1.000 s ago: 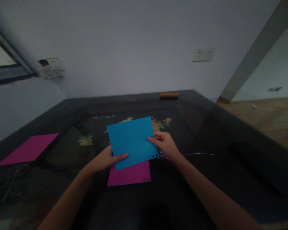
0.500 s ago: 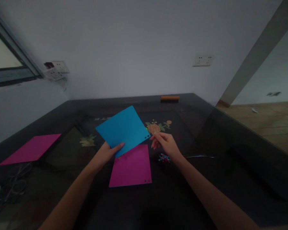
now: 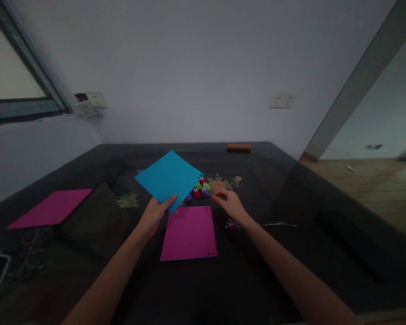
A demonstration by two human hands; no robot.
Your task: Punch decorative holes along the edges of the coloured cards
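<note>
My left hand [image 3: 154, 215] grips a blue square sheet [image 3: 169, 178] by its near corner, thumb on top. The sheet is tilted above the table, with small dark holes at its right corner. Beneath and nearer to me lies a pink sheet [image 3: 190, 234] with two small holes at its lower right corner. My right hand [image 3: 229, 204] is closed in a pinch beside several small red, green and purple balls with eyes [image 3: 201, 187]; whatever sits between its fingertips is too small to tell. Below the right wrist is a little heap of pink, blue and white bits [image 3: 232, 224].
Another pink sheet [image 3: 52, 207] lies at the left, near a white cable [image 3: 0, 271]. A brown roll [image 3: 239, 147] rests at the far table edge. A thin shiny strip [image 3: 279, 224] and a dark long object [image 3: 350, 243] are on the right of the black table [image 3: 257, 275].
The blue sheet has turned and shifted left, uncovering the coloured balls. My right hand has drawn away from the sheet's holed corner, still pinched. The camera view has tilted slightly.
</note>
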